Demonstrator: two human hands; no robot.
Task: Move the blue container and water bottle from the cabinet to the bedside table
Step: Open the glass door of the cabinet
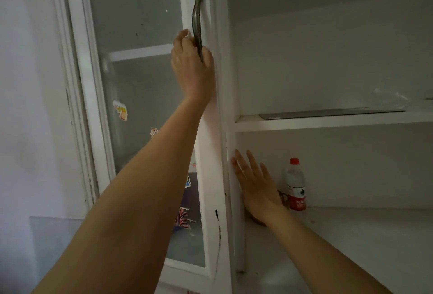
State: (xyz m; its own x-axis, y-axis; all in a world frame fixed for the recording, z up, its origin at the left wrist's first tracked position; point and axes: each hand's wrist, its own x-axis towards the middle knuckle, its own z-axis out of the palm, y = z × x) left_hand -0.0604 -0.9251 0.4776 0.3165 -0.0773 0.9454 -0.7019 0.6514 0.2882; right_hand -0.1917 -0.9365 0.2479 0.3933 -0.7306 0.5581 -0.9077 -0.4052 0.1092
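Opening cabinet door — left hand clamped on handle | right hand fingers apart, flat — swing fully clear before reaching water bottle.

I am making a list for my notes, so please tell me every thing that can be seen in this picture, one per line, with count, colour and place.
cabinet door: one, white frame with glass pane, open, centre left
door handle: one, dark metal, upper door frame
stickers: several, mixed colours, on the glass
water bottle: one, clear with red cap and red label, lower shelf, upright
upper shelf: one, white, right
flat dark panel: one, grey, lying on the upper shelf
lower shelf: one, white, bottom right
left hand: one, gripping the door handle
right hand: one, open, flat by the cabinet's inner edge
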